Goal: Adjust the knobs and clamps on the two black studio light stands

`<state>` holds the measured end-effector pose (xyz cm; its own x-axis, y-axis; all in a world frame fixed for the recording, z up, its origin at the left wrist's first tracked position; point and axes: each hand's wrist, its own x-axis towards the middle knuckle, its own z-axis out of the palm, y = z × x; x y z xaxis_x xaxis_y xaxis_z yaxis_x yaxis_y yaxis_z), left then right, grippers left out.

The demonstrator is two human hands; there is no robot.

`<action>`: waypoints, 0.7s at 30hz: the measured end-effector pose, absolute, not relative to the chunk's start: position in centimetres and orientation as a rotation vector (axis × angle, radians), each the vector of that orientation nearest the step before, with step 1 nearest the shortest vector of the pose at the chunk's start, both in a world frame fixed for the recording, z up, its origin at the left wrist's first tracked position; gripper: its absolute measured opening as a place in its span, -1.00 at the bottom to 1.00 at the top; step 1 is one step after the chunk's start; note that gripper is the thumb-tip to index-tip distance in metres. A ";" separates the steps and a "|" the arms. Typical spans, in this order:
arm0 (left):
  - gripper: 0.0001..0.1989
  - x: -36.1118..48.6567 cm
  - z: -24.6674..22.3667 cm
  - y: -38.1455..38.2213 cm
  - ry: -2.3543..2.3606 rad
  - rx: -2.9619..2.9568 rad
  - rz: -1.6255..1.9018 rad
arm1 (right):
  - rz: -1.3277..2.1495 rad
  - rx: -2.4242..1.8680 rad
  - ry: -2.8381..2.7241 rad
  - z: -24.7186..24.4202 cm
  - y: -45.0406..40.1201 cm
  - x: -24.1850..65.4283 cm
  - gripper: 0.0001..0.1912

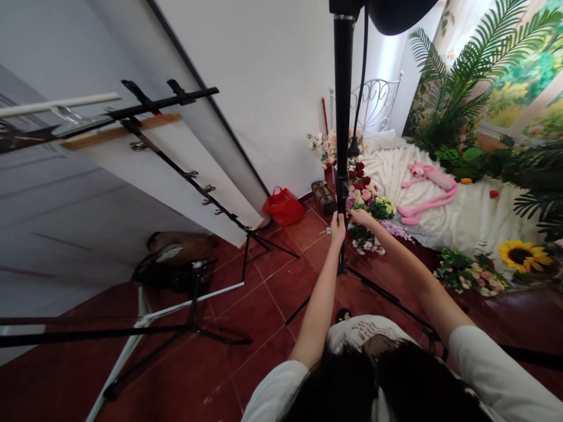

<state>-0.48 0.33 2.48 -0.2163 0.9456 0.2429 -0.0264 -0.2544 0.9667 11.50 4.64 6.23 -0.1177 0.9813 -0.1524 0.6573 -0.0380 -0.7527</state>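
Note:
A black light stand [343, 105] rises upright in front of me, with a dark lamp head [402, 13] at its top and a cable [363, 70] hanging down beside the pole. My left hand [338, 227] is wrapped around the lower pole, below a clamp collar [342, 186]. On the pole's right side, at about the same height, my right hand [361, 218] is closed with its fingers pinched on a small part of the stand. The fingers cover that part, so its shape is hidden. The stand's legs [373, 284] spread on the red tiled floor [281, 293].
Artificial flowers [363, 193] stand just behind the pole. A white-draped bed [470, 217] on the right bears a pink plush toy [433, 181]. Leftward are a backdrop stand [176, 161] with clips, a red bag [285, 206] and more stand legs [193, 322] crossing the floor.

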 end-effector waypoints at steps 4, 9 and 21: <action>-0.38 -0.4 2.4 0.5 1.169 1.233 1.623 | 1.221 -1.499 -1.647 5.0 3.0 12.4 -0.72; -0.39 -0.4 2.4 0.5 1.160 1.214 1.652 | 1.240 -1.418 -1.479 4.3 3.0 12.7 -0.78; -0.39 -0.5 2.4 0.4 1.185 1.221 1.613 | 1.354 -1.288 -1.382 6.4 4.1 11.4 -0.65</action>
<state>-0.51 0.37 2.38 -0.2381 0.9394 0.2467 -0.0451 -0.2645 0.9633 11.43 4.15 6.39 -0.1669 0.9798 -0.1099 0.1306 -0.0885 -0.9875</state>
